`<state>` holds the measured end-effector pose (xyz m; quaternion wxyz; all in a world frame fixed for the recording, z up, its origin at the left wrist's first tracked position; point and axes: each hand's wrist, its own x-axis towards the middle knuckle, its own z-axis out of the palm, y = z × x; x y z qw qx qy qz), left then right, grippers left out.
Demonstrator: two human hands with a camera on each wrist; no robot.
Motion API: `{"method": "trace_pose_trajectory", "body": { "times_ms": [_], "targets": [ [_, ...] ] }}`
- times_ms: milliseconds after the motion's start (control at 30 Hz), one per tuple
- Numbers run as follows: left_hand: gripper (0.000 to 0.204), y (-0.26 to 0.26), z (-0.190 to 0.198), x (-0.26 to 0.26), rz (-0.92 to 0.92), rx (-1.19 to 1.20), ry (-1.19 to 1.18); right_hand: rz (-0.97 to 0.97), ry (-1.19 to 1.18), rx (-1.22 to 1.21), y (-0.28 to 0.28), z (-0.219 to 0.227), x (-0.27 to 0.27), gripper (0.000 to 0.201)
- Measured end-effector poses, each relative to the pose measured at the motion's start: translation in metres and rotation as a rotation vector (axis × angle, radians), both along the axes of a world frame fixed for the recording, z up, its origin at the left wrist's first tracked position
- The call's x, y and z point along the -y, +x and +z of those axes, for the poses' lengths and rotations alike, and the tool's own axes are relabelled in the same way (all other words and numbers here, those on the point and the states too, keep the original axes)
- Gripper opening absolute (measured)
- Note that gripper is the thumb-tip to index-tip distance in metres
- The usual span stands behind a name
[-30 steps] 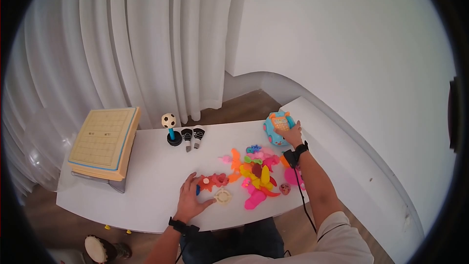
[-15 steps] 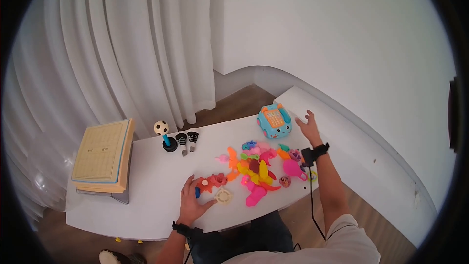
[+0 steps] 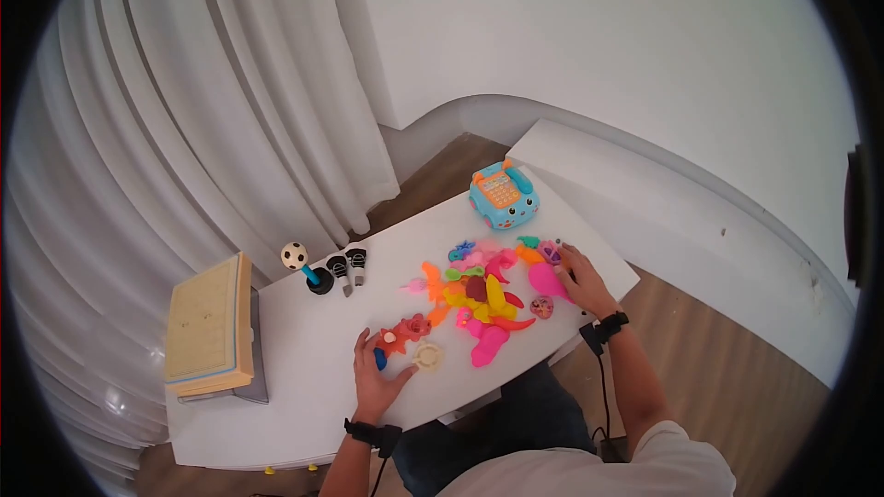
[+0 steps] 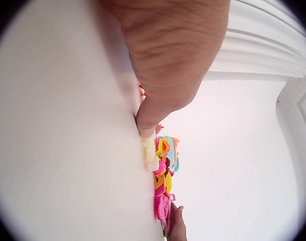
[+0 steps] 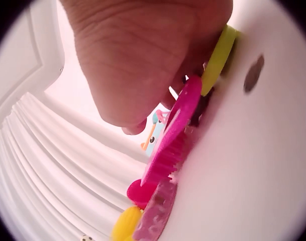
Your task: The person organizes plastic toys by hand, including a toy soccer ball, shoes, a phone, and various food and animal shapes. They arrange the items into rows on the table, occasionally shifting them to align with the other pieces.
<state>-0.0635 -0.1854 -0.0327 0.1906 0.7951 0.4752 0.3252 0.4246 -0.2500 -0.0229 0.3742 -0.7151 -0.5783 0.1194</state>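
Note:
In the head view my left hand point(image 3: 376, 385) rests on the white table point(image 3: 304, 387) with fingers spread. A blue piece point(image 3: 380, 359) lies by its fingers, and its thumb reaches the cream ring point(image 3: 427, 356). A reddish-orange flower-shaped toy point(image 3: 393, 342) lies just beyond. At the right edge of the colourful pile, my right hand point(image 3: 589, 285) lies with relaxed fingers beside a pink toy hairbrush point(image 3: 545, 282). The right wrist view shows that brush's bristles and a yellow-green band point(image 5: 220, 60) under the hand; its fingertips are partly hidden.
A blue toy telephone point(image 3: 505, 197) stands at the far right corner. Between the hands lie yellow, orange and pink toys, with a round patterned piece point(image 3: 541, 306) nearby. Leftward are a soccer-ball stand point(image 3: 318, 280), small black-and-white shoes point(image 3: 355, 262) and a wooden board point(image 3: 210, 324) on a stand.
My right hand has left the toy telephone, swung out to the right and come down at the pile's right edge. My left hand keeps its place by the cream ring. The head view has turned.

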Motion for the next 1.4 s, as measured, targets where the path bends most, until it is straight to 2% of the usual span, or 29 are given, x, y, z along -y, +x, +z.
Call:
{"method": "trace_pose_trajectory", "body": {
  "times_ms": [100,267,400,467,500,667,700,767,800,833,900,933,1033,1167,1400],
  "targets": [
    [0.095,0.000,0.000,0.001,-0.002,0.052,-0.004,0.054,0.038,-0.009,-0.023,-0.001,-0.011,0.060],
    [0.094,-0.001,-0.004,-0.001,-0.014,0.065,-0.032,0.152,0.027,0.114,-0.048,-0.005,-0.031,0.059],
    [0.095,-0.001,-0.006,-0.001,0.002,0.060,-0.026,0.213,0.028,0.091,-0.067,-0.003,-0.039,0.058],
    [0.094,-0.001,-0.005,-0.001,0.000,0.056,-0.022,0.274,0.117,-0.209,-0.072,-0.005,-0.045,0.057],
    [0.094,-0.001,-0.006,-0.001,0.006,0.058,-0.023,0.280,0.115,-0.207,-0.071,-0.005,-0.045,0.057],
    [0.094,-0.001,-0.008,-0.002,-0.007,0.085,0.016,0.020,0.242,-0.130,-0.071,0.010,-0.027,0.053],
    [0.094,-0.001,-0.008,-0.003,-0.001,0.086,0.017,0.027,0.243,-0.129,-0.076,0.010,-0.021,0.053],
    [0.096,-0.002,-0.009,-0.002,-0.001,0.073,0.024,0.006,0.370,0.111,-0.092,0.006,-0.004,0.055],
    [0.096,-0.002,-0.009,-0.002,0.003,0.074,0.024,0.115,0.406,0.099,-0.100,0.002,0.001,0.059],
    [0.098,-0.002,-0.009,-0.002,0.003,0.049,0.026,0.118,0.405,0.098,-0.113,0.009,0.008,0.059],
    [0.099,-0.001,-0.005,0.000,0.006,0.020,0.020,0.253,0.181,0.368,-0.144,0.028,0.024,0.062],
    [0.101,0.000,-0.001,0.001,-0.001,-0.009,0.005,0.254,0.133,0.416,-0.151,0.025,0.026,0.068],
    [0.106,0.002,0.003,0.001,-0.032,-0.072,-0.025,0.183,0.049,0.420,-0.150,0.012,0.022,0.068],
    [0.115,0.015,0.009,0.008,-0.068,-0.196,-0.041,0.181,0.047,0.413,-0.130,0.002,0.017,0.067],
    [0.117,0.061,0.002,0.017,-0.075,-0.200,-0.050,0.185,0.062,0.406,-0.105,0.000,0.019,0.060]
  ]
}}
